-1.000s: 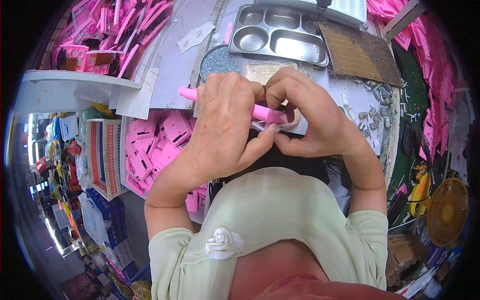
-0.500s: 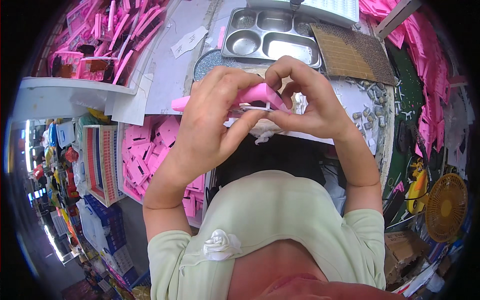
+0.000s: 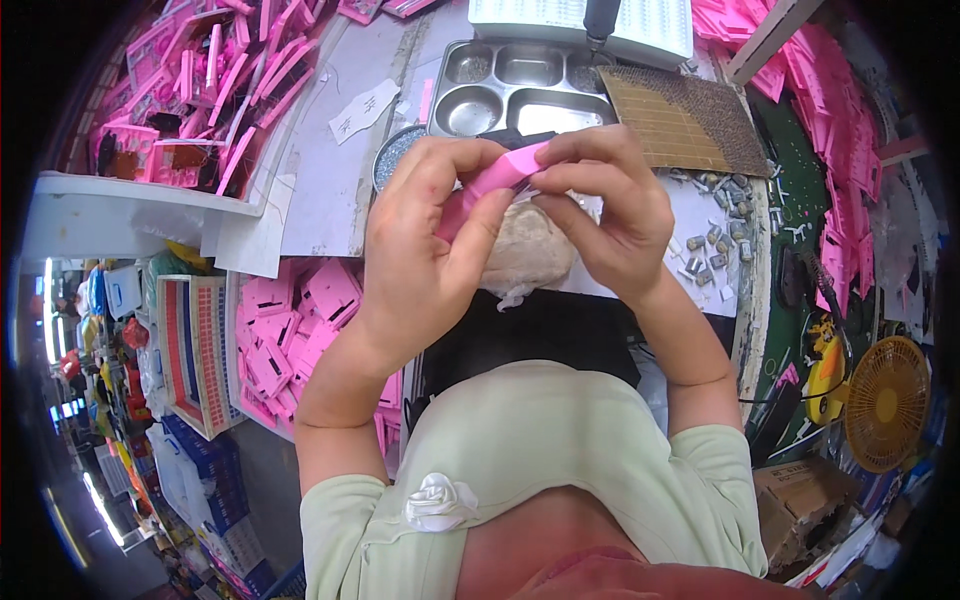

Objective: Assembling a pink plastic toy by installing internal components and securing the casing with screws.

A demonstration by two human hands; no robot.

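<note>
Between my hands, above the front of the workbench, is a pink plastic housing (image 3: 508, 171). My left hand (image 3: 412, 225) wraps round its left part, with the thumb along the near side. At the other end, the fingers of my right hand (image 3: 622, 205) pinch the housing's tip. Much of the housing is covered by my left fingers, and any small piece at the pinched end is too hidden to make out. Beneath the hands lies a pale, plastic-wrapped bundle (image 3: 528, 250). A dark flat piece (image 3: 520, 139) shows just behind the housing.
Beyond my hands stands a compartmented metal tray (image 3: 468, 108), with a round dish of small metal parts (image 3: 392, 155) beside it. A brown board (image 3: 680, 122) and several small motors (image 3: 715, 240) lie to the right. Pink housings fill bins at upper left (image 3: 205, 75) and lower left (image 3: 290, 325).
Both hands have turned the pink housing, so its right end now points up and away. My right fingers have shifted on that end, and the wrapped bundle below is more exposed.
</note>
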